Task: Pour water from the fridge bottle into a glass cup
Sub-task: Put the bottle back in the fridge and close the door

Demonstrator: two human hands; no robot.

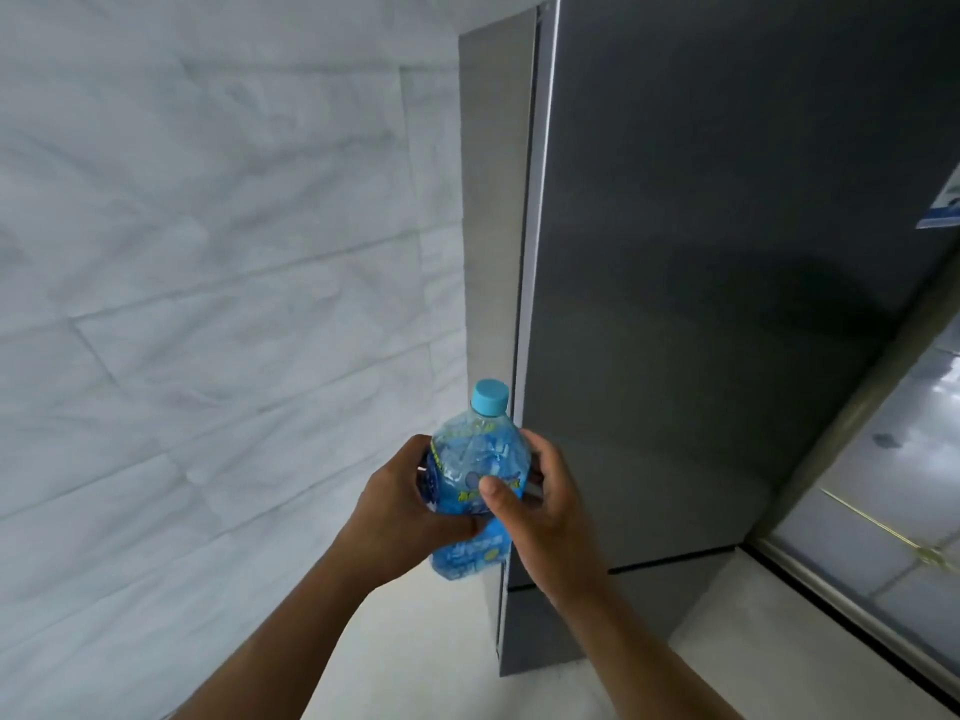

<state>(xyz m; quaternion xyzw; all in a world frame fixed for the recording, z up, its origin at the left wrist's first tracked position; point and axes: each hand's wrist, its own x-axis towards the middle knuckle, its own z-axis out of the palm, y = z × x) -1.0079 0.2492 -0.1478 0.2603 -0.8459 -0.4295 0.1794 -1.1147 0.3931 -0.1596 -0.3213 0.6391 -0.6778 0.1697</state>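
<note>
Beside the fridge point(701, 252), the capped bottle point(475, 475) is gripped upright by the left hand point(410, 506) and right hand point(540, 506); it should be kept level until a cup, unseen, is reached.

- Bottle point(478, 459), held between the left grip point(410, 506) and the right grip point(540, 511): a blue printed label point(470, 556) wraps it. Bold yellow lettering sits right beside the right grip's thumb, blurred and partly covered, so no word can be made out.
- More yellow print runs along the label just above the left grip's fingers, too blurred to read.
- Below both grips, the label shows pale marks, unreadable.
- Far up and right of the right grip, a blue-and-white sticker point(943, 210) on the fridge door point(701, 252) is cut off by the picture's edge; its print is illegible.
</note>
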